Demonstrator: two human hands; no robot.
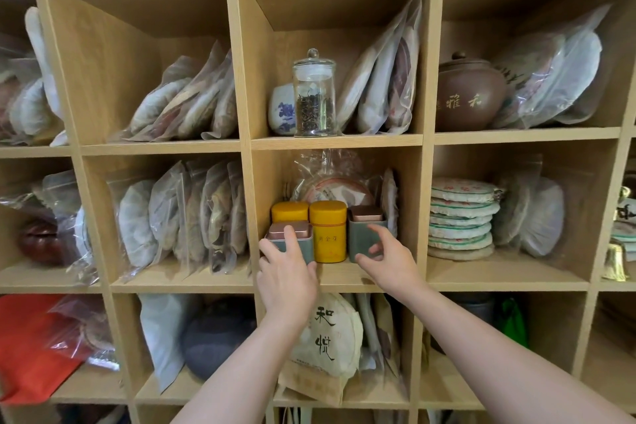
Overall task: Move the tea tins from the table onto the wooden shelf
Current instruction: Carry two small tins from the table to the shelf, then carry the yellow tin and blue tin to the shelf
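In the middle cubby of the wooden shelf [340, 278] stand two yellow tea tins, one at the back left [290, 211] and one in front [327, 234]. A grey-green tin with a copper lid [307, 245] stands at the front left, and my left hand [287, 280] wraps it, with the index finger on the lid and the thumb on its left side. A second grey-green tin [361, 240] stands upright at the right. My right hand [392, 262] hovers in front of it with its fingers spread, thumb tip by the tin's base.
Bagged tea cakes [335, 191] lean behind the tins. The cubby above holds a glass jar of tea leaves [314, 103] and a blue-and-white cup [281, 112]. Neighbouring cubbies are packed with wrapped tea cakes, a brown clay pot [468, 93] and a stack of cakes [461, 217].
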